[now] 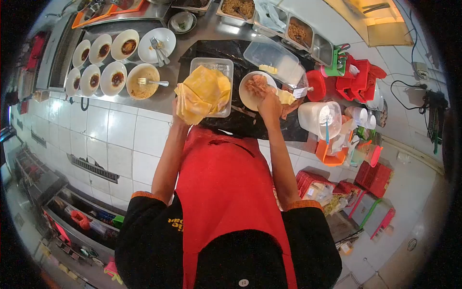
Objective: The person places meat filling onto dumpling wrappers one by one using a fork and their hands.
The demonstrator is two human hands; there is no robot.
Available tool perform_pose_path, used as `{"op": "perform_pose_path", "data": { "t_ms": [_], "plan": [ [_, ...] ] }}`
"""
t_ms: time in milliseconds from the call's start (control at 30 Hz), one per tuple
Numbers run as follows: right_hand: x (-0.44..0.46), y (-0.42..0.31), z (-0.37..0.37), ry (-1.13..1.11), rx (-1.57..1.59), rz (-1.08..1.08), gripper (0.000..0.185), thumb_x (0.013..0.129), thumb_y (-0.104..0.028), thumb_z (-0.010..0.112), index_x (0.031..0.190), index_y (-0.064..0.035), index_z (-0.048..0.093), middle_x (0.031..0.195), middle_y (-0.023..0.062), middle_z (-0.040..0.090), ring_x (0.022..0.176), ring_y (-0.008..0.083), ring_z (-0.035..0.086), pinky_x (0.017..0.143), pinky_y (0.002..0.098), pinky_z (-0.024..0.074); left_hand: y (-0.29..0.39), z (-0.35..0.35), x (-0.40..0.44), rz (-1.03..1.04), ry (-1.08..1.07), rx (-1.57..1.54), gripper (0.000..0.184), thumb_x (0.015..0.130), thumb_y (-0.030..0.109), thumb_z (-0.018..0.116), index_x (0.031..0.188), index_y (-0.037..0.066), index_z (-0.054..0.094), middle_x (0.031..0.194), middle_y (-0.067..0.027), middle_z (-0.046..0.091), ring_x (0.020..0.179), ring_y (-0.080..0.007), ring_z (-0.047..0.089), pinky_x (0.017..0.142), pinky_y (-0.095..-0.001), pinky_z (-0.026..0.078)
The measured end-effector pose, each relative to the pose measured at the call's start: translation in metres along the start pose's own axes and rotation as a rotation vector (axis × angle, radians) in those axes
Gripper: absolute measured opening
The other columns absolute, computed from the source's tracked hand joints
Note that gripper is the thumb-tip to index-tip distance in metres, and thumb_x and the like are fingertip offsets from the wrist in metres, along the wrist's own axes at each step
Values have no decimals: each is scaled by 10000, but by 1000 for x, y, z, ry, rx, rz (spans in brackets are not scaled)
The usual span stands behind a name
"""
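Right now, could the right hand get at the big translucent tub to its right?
Probably yes. The right hand is at the pinkish mixture in the white bowl, and the tub stands close by with nothing tall between; it might just need to leave the mixture first.

Mid-frame, a narrow strip of black sheet (211, 49) runs open between tray (225, 109) and bowl (246, 99); a clear box (272, 52) bars the way above, a tub (312, 118) at right.
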State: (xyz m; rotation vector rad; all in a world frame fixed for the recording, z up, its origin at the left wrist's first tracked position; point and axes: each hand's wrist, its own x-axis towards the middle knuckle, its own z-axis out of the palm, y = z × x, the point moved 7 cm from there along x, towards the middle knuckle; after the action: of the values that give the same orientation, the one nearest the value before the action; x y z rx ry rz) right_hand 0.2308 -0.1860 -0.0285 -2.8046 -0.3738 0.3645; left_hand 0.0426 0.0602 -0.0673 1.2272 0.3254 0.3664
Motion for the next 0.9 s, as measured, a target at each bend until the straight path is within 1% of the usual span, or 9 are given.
{"op": "perform_pose_path", "data": {
  "t_ms": [67, 133, 567, 667, 733, 767, 833, 867, 900],
  "plan": [
    [-3, 2, 0, 78, 59, -11, 176, 771, -92, 624, 895, 27, 661, 916, 257, 665, 893, 444, 643, 761, 521, 514, 3, 3, 2, 47, -47, 143, 684, 901, 476, 555, 1416, 70, 360, 1405, -153, 460, 1267, -309, 487, 1028, -474, 442],
    [-4, -1, 4, 28, -16, -27, 174, 772, -93, 625, 897, 19, 671, 912, 255, 666, 893, 431, 648, 761, 512, 518, -15, 10, 5, -391, 98, -846, 616, 971, 491, 333, 1424, 76, 362, 1423, -159, 443, 1278, -342, 470, 1042, -509, 420],
    [-1, -2, 7, 9, 16, -30, 152, 781, -94, 627, 877, 10, 684, 877, 262, 663, 871, 428, 645, 734, 511, 513, -14, 22, 9, -267, -141, -1009, 539, 998, 454, 342, 1366, 72, 435, 1359, -136, 507, 1213, -299, 531, 985, -462, 477],
    [-11, 3, -7, -44, 33, -61, 233, 766, -87, 650, 976, -5, 705, 911, 257, 668, 821, 376, 672, 699, 455, 522, -13, 24, 8, -324, -71, -961, 517, 1006, 432, 345, 1323, 44, 467, 1288, -147, 557, 1144, -286, 580, 956, -438, 499],
    [-18, 6, -17, -170, 364, -300, 289, 819, -47, 642, 1102, -15, 692, 936, 186, 705, 684, 214, 646, 601, 339, 492, -27, 24, 8, -477, -43, -886, 488, 1012, 401, 353, 1279, 19, 495, 1188, -157, 607, 1070, -280, 618, 935, -425, 510],
    [-22, 10, -23, -173, 368, -308, 289, 819, -47, 642, 1102, -15, 692, 936, 186, 705, 684, 214, 646, 601, 339, 492, -28, 23, 7, -470, -37, -883, 488, 1012, 401, 353, 1279, 19, 495, 1188, -157, 607, 1070, -280, 618, 935, -425, 510],
    [-38, -4, -49, -333, 761, -277, 307, 844, 49, 583, 1114, -43, 698, 897, 113, 716, 745, 191, 645, 698, 279, 494, -26, 42, 2, -518, -196, -880, 489, 1015, 419, 367, 1247, 17, 519, 1112, -147, 637, 1008, -273, 641, 894, -407, 529],
    [-46, -13, -62, -339, 765, -284, 307, 844, 49, 583, 1114, -43, 698, 897, 113, 716, 745, 191, 645, 698, 279, 494, -13, 55, 0, -600, -31, -771, 513, 1008, 460, 389, 1224, 17, 535, 1082, -140, 648, 962, -255, 656, 856, -385, 546],
    [-55, -23, -76, -336, 884, -279, 282, 882, 46, 560, 1111, -40, 702, 910, 68, 697, 692, 121, 554, 627, 234, 438, -12, 60, 2, -597, -25, -768, 513, 1008, 460, 389, 1224, 17, 535, 1082, -140, 648, 962, -255, 656, 856, -385, 546]
  ]
}}
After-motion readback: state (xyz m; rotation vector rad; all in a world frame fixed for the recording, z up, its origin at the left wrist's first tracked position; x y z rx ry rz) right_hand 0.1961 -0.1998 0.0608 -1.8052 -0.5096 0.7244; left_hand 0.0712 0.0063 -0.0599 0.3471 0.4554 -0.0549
